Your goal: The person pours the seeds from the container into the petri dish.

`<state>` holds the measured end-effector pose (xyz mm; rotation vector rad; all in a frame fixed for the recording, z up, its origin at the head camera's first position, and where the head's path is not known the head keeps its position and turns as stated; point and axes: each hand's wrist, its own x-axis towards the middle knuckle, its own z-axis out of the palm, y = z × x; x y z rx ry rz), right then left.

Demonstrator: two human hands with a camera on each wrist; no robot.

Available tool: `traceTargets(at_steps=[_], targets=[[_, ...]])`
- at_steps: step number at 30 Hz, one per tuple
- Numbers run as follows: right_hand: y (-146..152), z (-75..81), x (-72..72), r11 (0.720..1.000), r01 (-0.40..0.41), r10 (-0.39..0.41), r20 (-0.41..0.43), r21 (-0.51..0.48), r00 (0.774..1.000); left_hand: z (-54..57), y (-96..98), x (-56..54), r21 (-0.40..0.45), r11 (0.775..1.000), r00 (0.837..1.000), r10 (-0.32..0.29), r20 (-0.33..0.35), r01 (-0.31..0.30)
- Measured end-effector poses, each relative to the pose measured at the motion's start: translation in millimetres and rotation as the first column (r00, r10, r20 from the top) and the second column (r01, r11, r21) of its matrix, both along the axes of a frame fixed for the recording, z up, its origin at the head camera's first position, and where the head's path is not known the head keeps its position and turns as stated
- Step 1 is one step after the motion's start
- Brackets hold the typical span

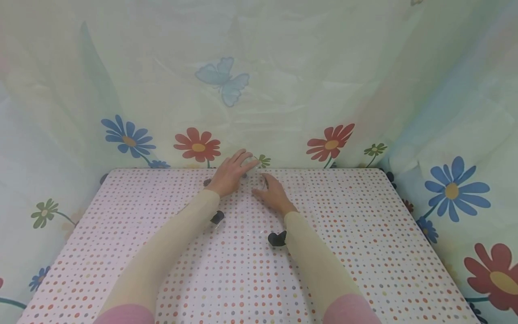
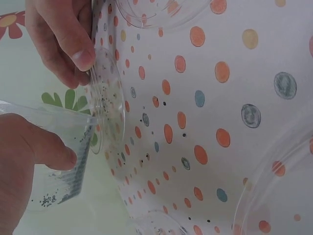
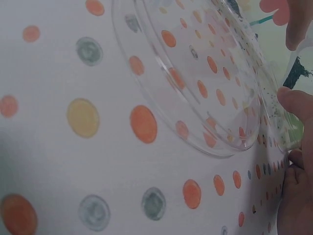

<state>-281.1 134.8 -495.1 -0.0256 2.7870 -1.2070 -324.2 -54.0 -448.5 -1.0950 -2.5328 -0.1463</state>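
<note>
In the head view my left hand [image 1: 232,173] is at the far table edge, with my right hand [image 1: 275,193] close beside it. The left hand [image 2: 36,152] grips a clear plastic container [image 2: 54,129] that is tilted and holds small dark grains [image 2: 78,171]. Its edge overlaps the rim of a shallow clear round dish [image 2: 115,83] with dark specks in it. My right hand [image 2: 61,39] pinches that dish's rim between thumb and fingers; the right wrist view shows this thumb [image 3: 296,103] at the rim.
Other clear round dishes [image 2: 156,22] lie around, one nearer me [image 3: 146,81]. A few dark grains [image 2: 184,135] are scattered on the dotted tabletop [image 1: 226,279]. A flowered curtain [image 1: 275,90] stands right behind the table, and dark objects [image 1: 277,238] show near my wrists.
</note>
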Motion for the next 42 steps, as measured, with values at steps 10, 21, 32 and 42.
traceTargets(at_steps=[10, 21, 32, 42], targets=[[0, -0.5, -0.3, 1.0, -0.008, 0.008, -0.006, 0.006, 1.0, 1.7, 0.3, -0.2, -0.01, 1.0, 1.0, -0.001, -0.029, 0.001], [0, -0.1, -1.6, 1.0, -0.006, 0.006, 0.002, 0.011, 1.0, 2.5, -0.7, -1.3, 0.001, 1.0, 1.0, 0.006, -0.023, -0.006], [-1, 2.1, -0.9, 1.0, 0.002, -0.003, 0.023, 0.021, 1.0, 2.2, -4.6, -0.6, 0.068, 0.997, 0.998, 0.027, 0.05, -0.03], [-2, 0.9, 0.2, 1.0, 0.011, -0.012, 0.045, 0.025, 0.999, 0.7, -10.7, -1.9, 0.108, 0.992, 0.994, 0.058, 0.093, -0.068]])
